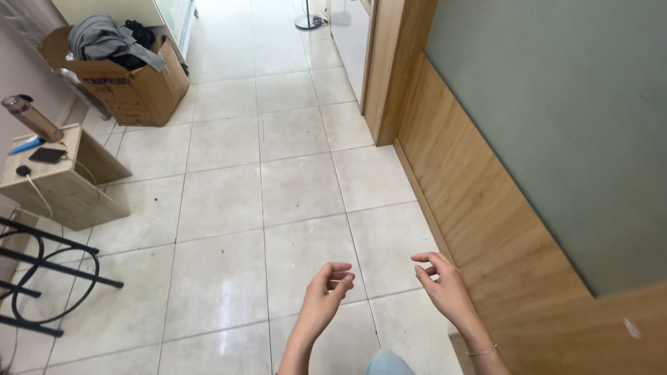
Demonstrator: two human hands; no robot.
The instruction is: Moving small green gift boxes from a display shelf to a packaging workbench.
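Note:
My left hand [325, 295] hangs over the pale tiled floor [222, 201] with its fingers loosely curled and nothing in it. My right hand [445, 285] is a little to its right, next to the wooden wall panel [472, 201], fingers bent and apart, also holding nothing. A thin bracelet [483, 351] sits on the right wrist. The two hands do not touch each other or any object.
A cardboard box [132, 87] full of clothes stands at the far left. A small wooden side table [59, 184] carries a bottle [31, 118], a phone and a cable. A black metal frame [42, 278] stands at the left edge. A wooden door frame [385, 69] rises ahead right.

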